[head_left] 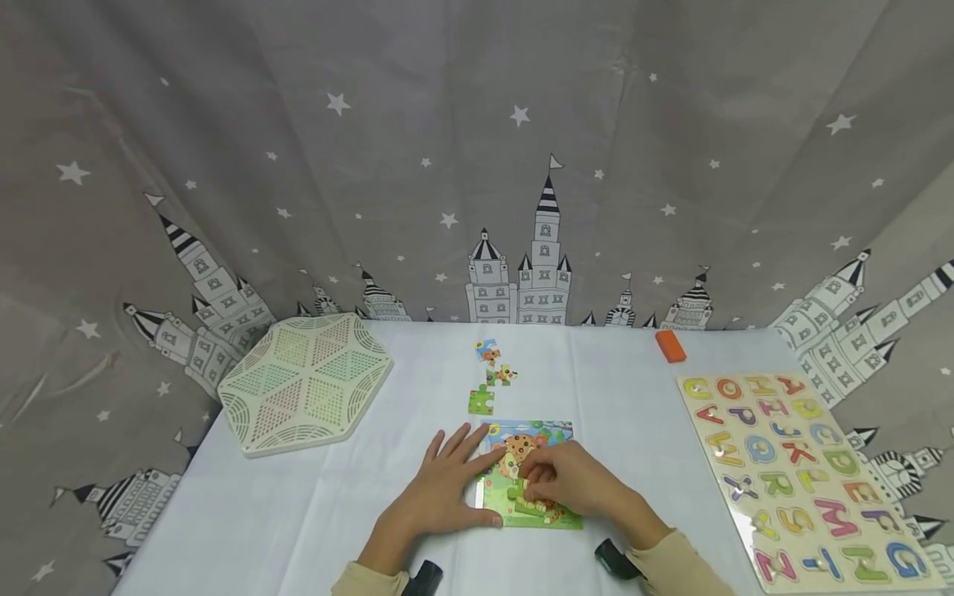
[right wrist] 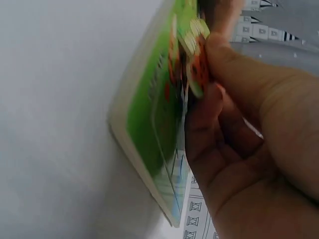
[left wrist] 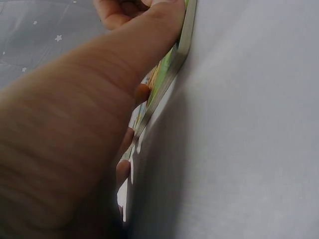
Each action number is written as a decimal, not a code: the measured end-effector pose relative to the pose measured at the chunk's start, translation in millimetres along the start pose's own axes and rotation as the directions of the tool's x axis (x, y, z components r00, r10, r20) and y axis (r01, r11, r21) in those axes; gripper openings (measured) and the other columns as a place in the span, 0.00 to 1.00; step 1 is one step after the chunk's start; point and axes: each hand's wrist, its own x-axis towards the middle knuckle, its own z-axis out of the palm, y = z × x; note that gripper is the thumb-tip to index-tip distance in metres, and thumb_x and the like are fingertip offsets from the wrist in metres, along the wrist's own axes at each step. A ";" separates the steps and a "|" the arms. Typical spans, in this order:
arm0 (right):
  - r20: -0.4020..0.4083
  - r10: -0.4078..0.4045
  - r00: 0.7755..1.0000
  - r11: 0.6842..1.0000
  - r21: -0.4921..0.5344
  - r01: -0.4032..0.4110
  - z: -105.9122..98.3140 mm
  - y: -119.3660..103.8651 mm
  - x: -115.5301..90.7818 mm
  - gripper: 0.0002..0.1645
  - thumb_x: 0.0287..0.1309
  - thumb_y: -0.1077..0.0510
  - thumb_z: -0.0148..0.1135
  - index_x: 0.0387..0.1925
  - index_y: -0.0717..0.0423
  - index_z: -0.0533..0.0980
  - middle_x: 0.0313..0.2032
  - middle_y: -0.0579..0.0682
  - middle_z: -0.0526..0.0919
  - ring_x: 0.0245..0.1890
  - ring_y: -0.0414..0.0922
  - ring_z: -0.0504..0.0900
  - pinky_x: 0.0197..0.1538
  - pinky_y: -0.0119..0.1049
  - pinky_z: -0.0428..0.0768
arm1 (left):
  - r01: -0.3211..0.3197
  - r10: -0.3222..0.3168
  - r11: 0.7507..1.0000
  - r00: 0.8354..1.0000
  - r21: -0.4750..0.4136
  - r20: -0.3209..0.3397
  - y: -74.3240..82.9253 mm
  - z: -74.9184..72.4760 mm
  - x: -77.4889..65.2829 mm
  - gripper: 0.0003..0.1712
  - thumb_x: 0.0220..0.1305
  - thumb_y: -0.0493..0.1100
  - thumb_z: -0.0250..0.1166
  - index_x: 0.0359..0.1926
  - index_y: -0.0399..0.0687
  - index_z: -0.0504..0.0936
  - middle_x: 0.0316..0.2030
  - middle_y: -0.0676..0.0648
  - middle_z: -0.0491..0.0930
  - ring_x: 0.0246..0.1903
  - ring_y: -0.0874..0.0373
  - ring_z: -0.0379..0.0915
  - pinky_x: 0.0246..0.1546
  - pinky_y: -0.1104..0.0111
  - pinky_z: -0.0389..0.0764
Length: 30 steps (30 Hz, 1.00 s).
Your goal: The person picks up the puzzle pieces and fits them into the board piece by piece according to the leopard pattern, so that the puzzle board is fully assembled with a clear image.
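Fingers of the right hand pinch a spotted puzzle piece over the picture board on the white cloth, while the left hand, fingers spread wide, touches the board's left side and three loose pieces lie beyond it.

Both arms come in from the bottom of the head view, the left sleeve and right sleeve ending near the wrists. The left hand lies back upward, fingers spread and thumb stretched out sideways toward the right hand. The left index finger points at the right hand's fingertips, close by. The right hand bends inward, its thumb and index finger pinching, the other fingers curled toward the palm.
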 end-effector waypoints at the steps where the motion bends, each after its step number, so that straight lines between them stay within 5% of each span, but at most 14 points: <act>1: 0.005 -0.012 1.000 1.000 -0.012 0.012 3.4 -0.7 -2.0 0.08 0.59 0.54 0.74 0.40 0.48 0.85 0.29 0.36 0.84 0.29 0.30 0.79 0.34 0.26 0.79 | 0.001 -0.001 1.000 1.000 0.000 -0.002 0.0 0.0 0.2 0.55 0.49 0.79 0.68 0.76 0.67 0.66 0.82 0.49 0.50 0.81 0.40 0.42 0.76 0.34 0.42; 8: -0.080 -0.043 0.996 0.988 -0.150 0.030 19.5 -9.1 -10.2 0.09 0.59 0.58 0.73 0.42 0.52 0.87 0.32 0.39 0.82 0.29 0.30 0.71 0.32 0.26 0.73 | -0.001 0.001 1.000 1.000 0.009 -0.009 -0.1 0.6 1.6 0.56 0.48 0.79 0.68 0.76 0.66 0.66 0.82 0.48 0.51 0.81 0.40 0.43 0.76 0.34 0.44; 16: -0.162 -0.062 0.985 0.956 -0.294 0.012 27.1 -17.3 -14.4 0.04 0.56 0.57 0.75 0.34 0.52 0.87 0.30 0.39 0.78 0.28 0.31 0.67 0.30 0.25 0.71 | 0.001 -0.001 1.000 1.000 0.004 -0.009 -0.7 0.0 0.4 0.56 0.49 0.78 0.69 0.76 0.67 0.66 0.82 0.48 0.51 0.81 0.40 0.43 0.76 0.34 0.44; 30: -0.192 -0.041 0.981 0.958 -0.286 -0.016 27.5 -14.7 -15.0 0.05 0.53 0.56 0.77 0.29 0.48 0.86 0.29 0.37 0.81 0.27 0.28 0.70 0.31 0.26 0.74 | 0.009 -0.009 1.000 1.000 -0.004 -0.013 -0.8 2.3 0.7 0.56 0.48 0.79 0.68 0.76 0.68 0.66 0.82 0.49 0.50 0.81 0.40 0.43 0.76 0.35 0.44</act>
